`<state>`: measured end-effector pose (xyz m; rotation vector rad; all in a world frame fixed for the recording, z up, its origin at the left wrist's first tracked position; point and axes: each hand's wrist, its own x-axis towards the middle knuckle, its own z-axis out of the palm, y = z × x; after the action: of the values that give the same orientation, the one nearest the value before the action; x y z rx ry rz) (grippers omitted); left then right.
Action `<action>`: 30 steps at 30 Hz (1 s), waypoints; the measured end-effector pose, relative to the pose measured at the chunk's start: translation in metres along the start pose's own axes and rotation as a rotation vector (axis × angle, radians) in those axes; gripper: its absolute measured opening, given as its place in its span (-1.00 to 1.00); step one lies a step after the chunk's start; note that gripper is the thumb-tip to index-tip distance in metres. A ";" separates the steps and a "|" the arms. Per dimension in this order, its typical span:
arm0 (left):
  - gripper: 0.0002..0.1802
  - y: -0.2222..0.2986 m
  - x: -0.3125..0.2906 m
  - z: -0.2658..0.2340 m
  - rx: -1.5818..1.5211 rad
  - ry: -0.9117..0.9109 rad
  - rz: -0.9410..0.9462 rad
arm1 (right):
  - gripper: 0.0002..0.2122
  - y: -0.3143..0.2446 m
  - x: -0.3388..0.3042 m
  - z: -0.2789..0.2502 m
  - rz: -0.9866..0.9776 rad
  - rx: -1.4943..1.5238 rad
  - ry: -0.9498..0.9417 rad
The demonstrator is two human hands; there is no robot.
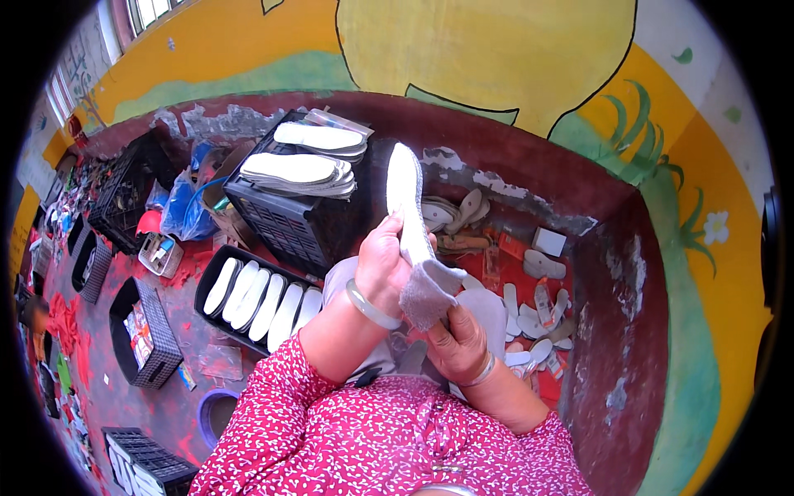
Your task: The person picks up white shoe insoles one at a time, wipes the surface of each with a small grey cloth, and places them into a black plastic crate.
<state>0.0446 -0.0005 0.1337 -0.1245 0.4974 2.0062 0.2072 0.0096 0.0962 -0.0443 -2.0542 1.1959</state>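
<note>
My left hand [382, 263] grips a long white shoe insole [405, 194] held upright in front of me, with a grey fabric layer [428, 291] peeling off its lower end. My right hand [457, 335] is below it, fingers pinching the bottom edge of the grey layer. Both wrists wear pale bangles. My sleeves are pink with a white pattern.
A black crate [285, 215] topped with stacked white insoles [299, 169] stands ahead left. A black tray [211, 281] holds a row of insoles. Loose soles and scraps [538, 306] litter the red floor at right. More black crates [153, 335] sit at left; a painted wall rises behind.
</note>
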 end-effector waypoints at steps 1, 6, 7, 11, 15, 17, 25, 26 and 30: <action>-0.80 0.000 -0.004 0.004 -0.020 -0.013 0.005 | -0.65 0.000 0.000 0.001 0.101 0.087 -0.023; -0.83 0.006 -0.028 0.030 -0.213 -0.128 -0.053 | -0.69 0.055 -0.025 0.010 0.134 -0.238 -0.135; -0.83 0.009 -0.028 0.031 -0.210 -0.165 -0.031 | -0.71 0.059 -0.024 0.011 0.049 -0.353 -0.070; -0.84 0.018 -0.023 0.020 -0.192 -0.204 0.029 | -0.78 0.052 -0.002 -0.015 0.141 -0.280 0.232; -0.82 0.015 -0.013 0.002 -0.060 -0.136 0.127 | -0.79 0.007 0.025 -0.045 0.093 -0.070 0.336; -0.81 0.009 -0.009 -0.006 0.007 -0.177 0.124 | -0.78 -0.018 0.032 -0.050 0.055 -0.016 0.385; -0.69 -0.004 -0.006 -0.033 0.193 -0.390 -0.051 | -0.73 -0.046 0.033 -0.019 -0.115 -0.362 0.067; -0.67 -0.009 -0.019 -0.021 0.298 -0.322 -0.002 | -0.76 -0.045 0.032 -0.014 -0.052 -0.343 0.052; -0.71 -0.025 -0.029 -0.018 0.381 -0.280 0.050 | -0.74 -0.040 0.027 -0.006 -0.102 -0.399 0.127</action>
<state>0.0783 -0.0217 0.1183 0.4010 0.6933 1.9008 0.2042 0.0013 0.1441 -0.1975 -2.1231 0.6905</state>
